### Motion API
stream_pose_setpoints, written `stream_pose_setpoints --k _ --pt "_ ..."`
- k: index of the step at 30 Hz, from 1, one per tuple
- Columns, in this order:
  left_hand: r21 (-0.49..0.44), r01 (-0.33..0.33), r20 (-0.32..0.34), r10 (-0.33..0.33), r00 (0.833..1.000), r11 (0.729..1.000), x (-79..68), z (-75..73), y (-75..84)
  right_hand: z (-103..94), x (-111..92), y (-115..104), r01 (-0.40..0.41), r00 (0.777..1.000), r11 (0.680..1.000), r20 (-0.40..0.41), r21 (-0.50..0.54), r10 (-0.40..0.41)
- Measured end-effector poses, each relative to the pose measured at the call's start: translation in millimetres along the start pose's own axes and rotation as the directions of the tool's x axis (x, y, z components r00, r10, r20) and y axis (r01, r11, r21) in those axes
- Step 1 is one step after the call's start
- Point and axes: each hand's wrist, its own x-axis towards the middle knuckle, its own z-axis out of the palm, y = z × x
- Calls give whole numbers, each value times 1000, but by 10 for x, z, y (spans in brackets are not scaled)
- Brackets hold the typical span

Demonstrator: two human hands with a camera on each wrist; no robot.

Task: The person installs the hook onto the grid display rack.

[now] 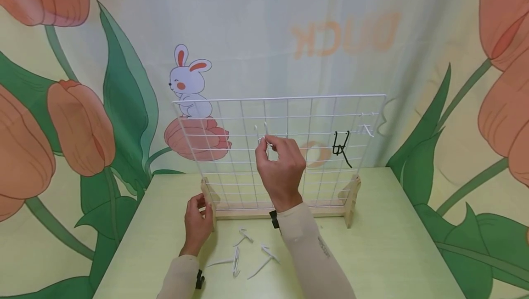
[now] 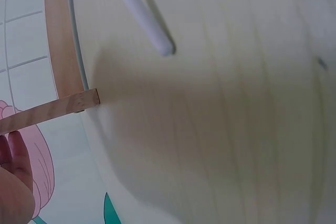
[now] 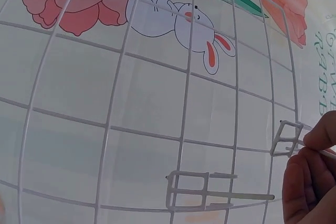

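Observation:
My right hand (image 1: 283, 168) pinches a white wire hook (image 1: 266, 129) between thumb and fingertips, at the upper middle of a white wire grid panel (image 1: 287, 99). In the right wrist view the frame of this hook (image 3: 287, 138) overlaps the grid wires beside the fingertips. A second hook (image 3: 205, 190) with a straight prong hangs on the wires lower in that view. My left hand (image 1: 197, 225) holds the left upright of the wooden stand (image 1: 210, 198), its fingertips at the upright's edge. Only part of that hand shows in the left wrist view, against the wooden bar (image 2: 50, 111).
A black hook (image 1: 340, 147) and another white hook (image 1: 366, 129) hang at the grid's right side. Several loose white hooks, one a long-pronged hook (image 1: 235, 261), lie on the pale table (image 1: 384, 244) before the stand. Behind hangs a printed curtain (image 1: 256, 37).

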Motion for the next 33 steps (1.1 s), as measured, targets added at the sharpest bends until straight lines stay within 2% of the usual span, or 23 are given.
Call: stream_pose_setpoints --k 19,26,33 --pt "-24 -4 -5 4 1000 1000 6 15 29 278 117 7 -18 998 1000 -58 -11 17" --pt "-9 -21 -7 21 1000 1000 5 20 0 311 138 -3 -29 999 999 -29 -23 29" --pt "-14 -24 -9 24 1000 1000 -1 2 -17 345 126 -3 -42 998 998 34 -40 43"
